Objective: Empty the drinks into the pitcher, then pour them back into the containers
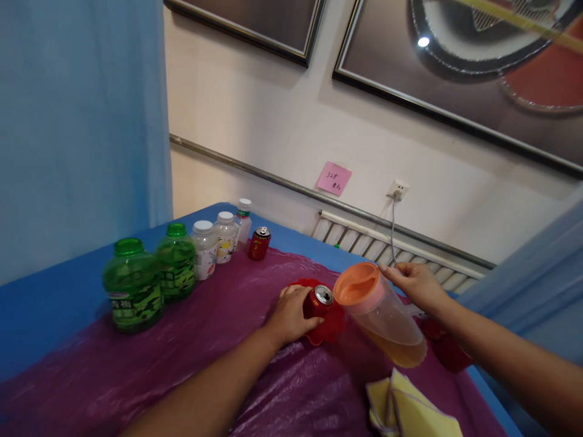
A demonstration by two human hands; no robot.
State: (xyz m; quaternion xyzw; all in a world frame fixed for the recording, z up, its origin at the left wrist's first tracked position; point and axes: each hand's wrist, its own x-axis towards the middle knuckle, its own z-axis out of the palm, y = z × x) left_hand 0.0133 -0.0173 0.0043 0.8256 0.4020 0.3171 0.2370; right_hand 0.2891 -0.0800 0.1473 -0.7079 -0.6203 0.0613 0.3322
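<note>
My left hand (289,311) is wrapped round a red drink can (316,303) with an opened top. Under the can lies a red wavy-edged dish or mat (332,325); whether the can rests on it I cannot tell. My right hand (416,285) grips a clear plastic pitcher (387,325) on its far side, thumb near the lid; the handle is hidden. The pitcher leans with its orange lid (357,285) towards the can, and yellowish liquid lies in its lower part. No stream of liquid can be made out.
Two green bottles (133,291), several white-capped bottles (225,240) and another red can (259,244) line the left and back. A yellow cloth (412,406) lies in front. Beside my right forearm is a red object (449,352), partly hidden. Purple plastic sheeting (191,352) covers the blue table.
</note>
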